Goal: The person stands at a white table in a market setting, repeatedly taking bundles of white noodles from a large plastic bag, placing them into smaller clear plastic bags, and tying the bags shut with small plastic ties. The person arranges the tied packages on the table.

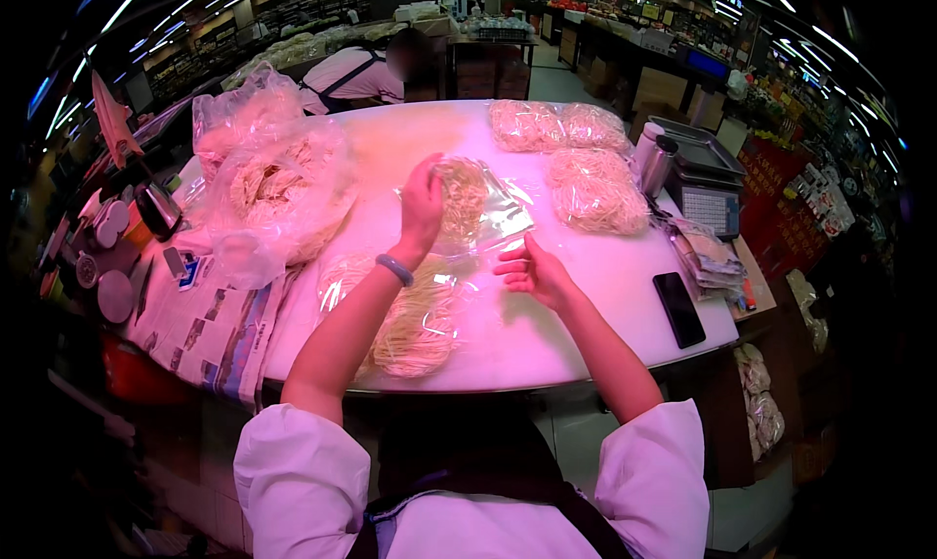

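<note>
A clear plastic bag of noodles [463, 199] lies before me, its flat unfilled end [509, 218] pointing right. My left hand [423, 206], with a bracelet [395, 270] on its wrist, is against the left side of this bag. Its fingertips are partly hidden, so a grip cannot be made out. My right hand [536, 272] is just below the bag's unfilled end, fingers apart and holding nothing. Nearer to me, more noodles in clear plastic [421, 325] lie partly under my left forearm.
Left stands a large open plastic bag of noodles [274, 185], beside newspaper [219, 325] and a kettle [157, 211]. Packed noodles [596, 189] lie at the back right. A steel flask [660, 165], a weighing scale [706, 185] and a phone [678, 310] line the right. A person [355, 79] bends beyond the table [399, 130].
</note>
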Tool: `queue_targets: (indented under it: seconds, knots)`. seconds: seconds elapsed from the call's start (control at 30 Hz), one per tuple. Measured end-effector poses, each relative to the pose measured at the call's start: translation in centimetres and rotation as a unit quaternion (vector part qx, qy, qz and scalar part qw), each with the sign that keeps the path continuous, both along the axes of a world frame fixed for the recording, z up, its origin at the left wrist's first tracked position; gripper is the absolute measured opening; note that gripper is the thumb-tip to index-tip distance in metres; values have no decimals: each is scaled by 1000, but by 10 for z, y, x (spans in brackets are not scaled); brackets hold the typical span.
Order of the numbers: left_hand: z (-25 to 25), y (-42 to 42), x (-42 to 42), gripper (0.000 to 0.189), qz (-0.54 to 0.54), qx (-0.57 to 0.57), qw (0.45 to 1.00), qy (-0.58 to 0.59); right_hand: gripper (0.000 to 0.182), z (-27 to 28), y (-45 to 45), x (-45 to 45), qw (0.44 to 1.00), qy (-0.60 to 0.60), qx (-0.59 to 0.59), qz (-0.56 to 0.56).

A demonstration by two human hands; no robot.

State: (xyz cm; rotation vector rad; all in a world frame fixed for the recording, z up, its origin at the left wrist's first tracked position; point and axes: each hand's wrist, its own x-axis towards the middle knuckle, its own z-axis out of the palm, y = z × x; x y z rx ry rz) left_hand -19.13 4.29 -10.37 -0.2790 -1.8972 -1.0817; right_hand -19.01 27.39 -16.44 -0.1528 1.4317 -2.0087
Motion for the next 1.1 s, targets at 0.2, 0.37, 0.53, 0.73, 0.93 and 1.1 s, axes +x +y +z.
queue_targets:
  seconds: [0.2, 0.37, 0.53, 0.73, 0.93, 1.1]
  knots:
    - [-14, 73, 65, 41, -198, -374, 898, 117, 60, -11, 9, 16, 969, -87, -232, -18]
    - [-20, 68, 91, 39, -239, -566, 769, 174, 41, -40, 32, -2, 894, -215, -350, 179]
    - [-29, 41, 112, 48, -189, -589, 784, 56, 40, -47, 38, -2, 963, -145, -228, 23]
    - [-32, 3, 138, 38, 44, -235, 964, -121, 46, -38, 40, 3, 940, -151, -302, -41]
    - [-59, 4, 158, 35, 51, -253, 943, -209, 47, -34, 43, 9, 934, -126, -335, -14]
    - [-59, 17, 88, 39, -132, 87, 927, -340, 45, -33, 34, 14, 930, -171, -324, 3]
